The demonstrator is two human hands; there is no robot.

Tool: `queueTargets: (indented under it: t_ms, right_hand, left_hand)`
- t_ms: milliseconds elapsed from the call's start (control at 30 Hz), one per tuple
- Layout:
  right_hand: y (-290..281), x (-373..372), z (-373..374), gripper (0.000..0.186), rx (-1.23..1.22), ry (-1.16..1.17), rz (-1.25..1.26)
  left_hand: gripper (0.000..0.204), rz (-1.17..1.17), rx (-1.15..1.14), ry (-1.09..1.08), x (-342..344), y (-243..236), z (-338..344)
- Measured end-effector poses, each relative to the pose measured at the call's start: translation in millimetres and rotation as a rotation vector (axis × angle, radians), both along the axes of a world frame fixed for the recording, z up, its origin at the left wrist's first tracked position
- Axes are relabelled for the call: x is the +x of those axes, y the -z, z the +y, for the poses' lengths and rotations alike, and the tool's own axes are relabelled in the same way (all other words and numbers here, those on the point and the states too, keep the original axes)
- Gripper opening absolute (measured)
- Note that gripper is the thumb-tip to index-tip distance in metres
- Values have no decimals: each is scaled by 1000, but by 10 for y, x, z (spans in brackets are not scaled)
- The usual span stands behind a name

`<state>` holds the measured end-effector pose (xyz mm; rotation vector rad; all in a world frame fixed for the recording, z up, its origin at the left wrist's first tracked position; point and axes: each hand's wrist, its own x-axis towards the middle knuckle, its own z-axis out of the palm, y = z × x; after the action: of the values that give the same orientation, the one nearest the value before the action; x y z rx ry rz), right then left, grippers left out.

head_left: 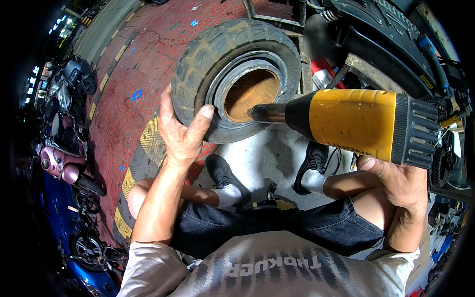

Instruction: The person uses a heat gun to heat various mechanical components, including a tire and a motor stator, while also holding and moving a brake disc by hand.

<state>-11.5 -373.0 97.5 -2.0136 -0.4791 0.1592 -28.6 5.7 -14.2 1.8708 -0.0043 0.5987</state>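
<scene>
A small black scooter tyre (208, 49) stands upright in front of me, with a metal rim ring and a brown round opening (251, 94) in its middle. My left hand (182, 129) grips the tyre's lower left edge, thumb on the sidewall. My right hand (402, 179) holds a yellow and black heat gun (356, 123) by its handle. Its metal nozzle (267, 113) points left at the rim's lower right edge, very close to it.
I sit with knees bent, black shoes (225, 174) on a grey floor (267, 158). Red paving (143, 64) and a yellow-black striped kerb ramp (148, 143) lie left. Parked scooters (59, 158) stand at far left; a black scooter body (386, 34) is at upper right.
</scene>
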Motion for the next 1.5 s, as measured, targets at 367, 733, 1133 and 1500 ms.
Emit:
queueTargets:
  t_ms: [367, 733, 1133, 1500]
  right_hand:
    - [126, 129, -603, 49, 241, 271, -347]
    - [198, -37, -113, 36, 51, 93, -69]
    - [233, 321, 419, 32, 52, -73, -376]
    - [215, 352, 500, 30, 123, -157, -317]
  left_hand:
    - [66, 51, -110, -68, 88, -74, -17]
    - [50, 65, -260, -138, 252, -12, 37]
    - [74, 187, -451, -203, 292, -67, 113]
    - [73, 263, -411, -224, 284, -38, 162]
